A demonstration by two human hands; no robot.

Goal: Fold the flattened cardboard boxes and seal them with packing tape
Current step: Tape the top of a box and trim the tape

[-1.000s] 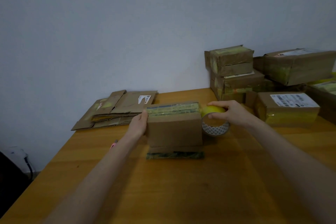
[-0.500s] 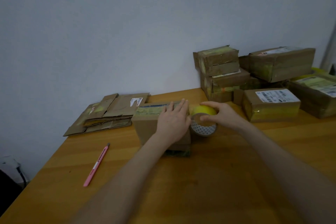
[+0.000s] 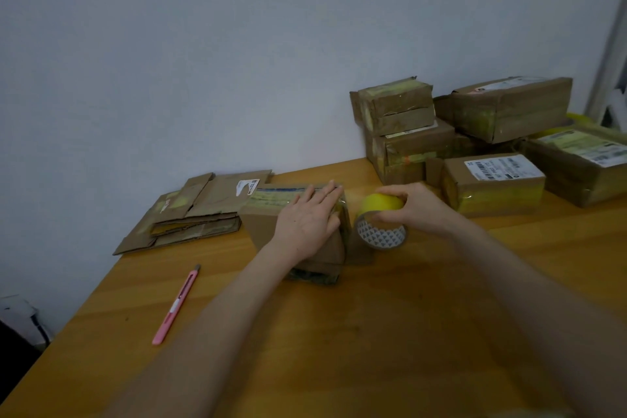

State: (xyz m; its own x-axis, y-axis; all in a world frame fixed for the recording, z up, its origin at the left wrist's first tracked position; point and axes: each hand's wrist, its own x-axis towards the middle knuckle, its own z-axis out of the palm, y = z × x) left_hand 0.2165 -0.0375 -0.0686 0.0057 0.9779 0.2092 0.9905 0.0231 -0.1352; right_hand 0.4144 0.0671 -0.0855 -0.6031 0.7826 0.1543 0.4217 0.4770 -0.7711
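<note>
Nearest on the wooden bench (image 3: pixel 339 349), in front of the box and to its left, lies a pink utility knife (image 3: pixel 176 304). The folded cardboard box (image 3: pixel 263 229) stands mid-bench with yellowish tape along its top. The left hand (image 3: pixel 310 219) lies flat over the box's right end, fingers straight and pressing down. Just right of the box, the right hand (image 3: pixel 417 209) grips a yellow tape roll (image 3: pixel 380 231) from above, fingers curled over it. Behind the box to the left lies a pile of flattened boxes (image 3: pixel 200 210). Behind it to the right, sealed boxes (image 3: pixel 492 180) stand stacked near the wall.
</note>
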